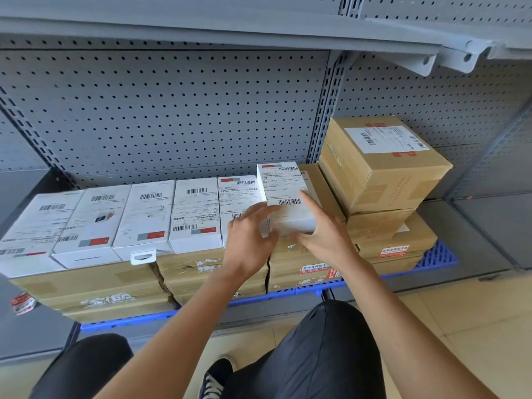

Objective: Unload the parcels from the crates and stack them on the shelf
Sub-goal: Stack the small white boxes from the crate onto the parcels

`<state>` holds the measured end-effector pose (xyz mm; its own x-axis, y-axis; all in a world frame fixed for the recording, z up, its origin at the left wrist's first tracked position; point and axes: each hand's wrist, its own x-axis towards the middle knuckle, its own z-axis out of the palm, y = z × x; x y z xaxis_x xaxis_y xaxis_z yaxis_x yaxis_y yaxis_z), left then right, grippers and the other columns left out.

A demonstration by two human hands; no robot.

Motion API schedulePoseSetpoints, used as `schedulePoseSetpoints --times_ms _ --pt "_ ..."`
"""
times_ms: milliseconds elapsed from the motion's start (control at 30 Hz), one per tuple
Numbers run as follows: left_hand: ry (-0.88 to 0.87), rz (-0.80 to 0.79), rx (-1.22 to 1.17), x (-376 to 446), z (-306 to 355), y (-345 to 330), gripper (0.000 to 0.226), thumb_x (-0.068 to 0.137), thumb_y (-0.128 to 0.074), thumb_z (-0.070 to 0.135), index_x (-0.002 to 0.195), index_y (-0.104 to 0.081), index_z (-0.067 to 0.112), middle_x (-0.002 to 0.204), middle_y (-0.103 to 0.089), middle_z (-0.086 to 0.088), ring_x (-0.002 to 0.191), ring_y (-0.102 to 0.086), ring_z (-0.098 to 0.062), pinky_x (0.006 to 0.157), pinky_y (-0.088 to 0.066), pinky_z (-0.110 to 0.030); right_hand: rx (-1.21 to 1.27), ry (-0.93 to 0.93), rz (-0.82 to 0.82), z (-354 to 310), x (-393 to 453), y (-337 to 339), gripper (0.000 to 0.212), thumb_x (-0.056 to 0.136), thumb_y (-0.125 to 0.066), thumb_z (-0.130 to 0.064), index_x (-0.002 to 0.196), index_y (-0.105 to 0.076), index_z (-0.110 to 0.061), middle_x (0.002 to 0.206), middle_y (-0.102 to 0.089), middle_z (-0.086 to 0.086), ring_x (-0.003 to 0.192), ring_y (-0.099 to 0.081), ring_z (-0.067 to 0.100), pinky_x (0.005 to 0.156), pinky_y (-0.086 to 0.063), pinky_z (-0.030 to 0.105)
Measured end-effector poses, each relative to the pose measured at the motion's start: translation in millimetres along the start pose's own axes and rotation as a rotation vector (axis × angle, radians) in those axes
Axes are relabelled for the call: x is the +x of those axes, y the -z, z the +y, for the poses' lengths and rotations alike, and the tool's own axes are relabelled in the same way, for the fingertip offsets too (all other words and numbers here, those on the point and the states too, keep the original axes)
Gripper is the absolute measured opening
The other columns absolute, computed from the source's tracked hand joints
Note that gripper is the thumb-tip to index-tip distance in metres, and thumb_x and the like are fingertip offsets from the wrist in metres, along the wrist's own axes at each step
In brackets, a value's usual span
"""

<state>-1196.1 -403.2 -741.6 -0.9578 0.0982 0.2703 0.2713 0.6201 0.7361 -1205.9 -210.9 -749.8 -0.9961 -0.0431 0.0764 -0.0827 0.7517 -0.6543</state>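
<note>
A small white parcel (285, 194) with barcode labels sits at the right end of a row of white parcels (149, 214), all lying on flat brown cardboard boxes (201, 272) on the low grey shelf (472, 243). My left hand (250, 240) presses its left side and front corner. My right hand (322, 234) cups its right side and front edge. The parcel stands a little higher and further back than its neighbours. No crate is in view.
Two brown cartons (383, 165) are stacked right of the white parcel, against the pegboard back panel (172, 110). A blue plastic pallet (437, 254) lies under the boxes. An upper shelf (259, 27) overhangs. My knees and a shoe (216, 375) are on the tiled floor.
</note>
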Motion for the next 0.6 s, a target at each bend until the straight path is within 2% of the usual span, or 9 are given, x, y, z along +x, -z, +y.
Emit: schedulePoseSetpoints --times_ms 67,133,200,300,467,600 --pt "-0.006 0.003 0.005 -1.1 -0.8 0.1 0.054 0.081 -0.074 0.015 0.130 -0.064 0.038 0.137 -0.061 0.010 0.122 -0.060 -0.015 0.105 -0.046 -0.051 0.005 0.005 0.001 -0.6 -0.3 -0.9 0.094 0.084 -0.076 -0.032 0.156 -0.018 -0.048 0.150 -0.049 -0.009 0.101 -0.061 0.022 0.076 -0.041 0.026" --pt "-0.011 0.000 0.020 -2.0 -0.7 0.0 0.057 0.081 -0.074 0.013 0.130 -0.064 0.038 0.137 -0.060 0.010 0.121 -0.061 -0.016 0.106 -0.045 -0.052 0.026 0.007 -0.001 -0.1 -0.9 -3.0 0.094 0.084 -0.077 -0.033 0.155 -0.018 -0.049 0.154 -0.044 -0.011 0.119 -0.056 0.016 0.089 -0.047 0.031" --pt "-0.016 -0.005 0.035 -2.4 -0.5 0.3 0.057 0.082 -0.074 0.011 0.131 -0.063 0.037 0.138 -0.059 0.010 0.120 -0.062 -0.017 0.106 -0.045 -0.052 0.047 0.017 -0.001 -1.3 -1.7 -3.8 0.095 0.084 -0.079 -0.032 0.157 -0.019 -0.045 0.157 -0.038 -0.015 0.138 -0.042 0.010 0.103 -0.042 0.030" --pt "-0.028 -0.022 0.045 -1.0 -2.7 1.3 0.057 0.083 -0.070 0.009 0.132 -0.061 0.037 0.139 -0.058 0.010 0.118 -0.062 -0.018 0.104 -0.046 -0.052 0.056 0.055 0.003 -4.7 -1.2 -2.7 0.096 0.084 -0.081 -0.029 0.158 -0.021 -0.039 0.161 -0.027 -0.019 0.144 -0.029 0.003 0.109 -0.036 0.027" --pt "-0.029 -0.062 0.085 2.0 -6.7 3.5 0.059 0.085 -0.067 0.012 0.136 -0.057 0.040 0.143 -0.053 0.006 0.114 -0.062 -0.022 0.103 -0.046 -0.053 -0.179 0.068 0.059 -7.8 1.1 -4.6 0.099 0.082 -0.080 -0.035 0.159 -0.018 -0.035 0.168 -0.001 -0.011 0.152 -0.015 0.020 0.111 -0.036 0.041" --pt "-0.054 -0.108 0.149 2.9 -6.6 7.2 0.055 0.090 -0.065 0.015 0.141 -0.055 0.035 0.147 -0.050 0.002 0.119 -0.061 -0.027 0.106 -0.044 -0.051 -0.358 0.099 0.135 -16.0 -4.3 -9.2 0.088 0.083 -0.078 -0.031 0.156 -0.030 -0.024 0.165 -0.020 0.002 0.142 -0.025 0.030 0.113 -0.035 0.046"
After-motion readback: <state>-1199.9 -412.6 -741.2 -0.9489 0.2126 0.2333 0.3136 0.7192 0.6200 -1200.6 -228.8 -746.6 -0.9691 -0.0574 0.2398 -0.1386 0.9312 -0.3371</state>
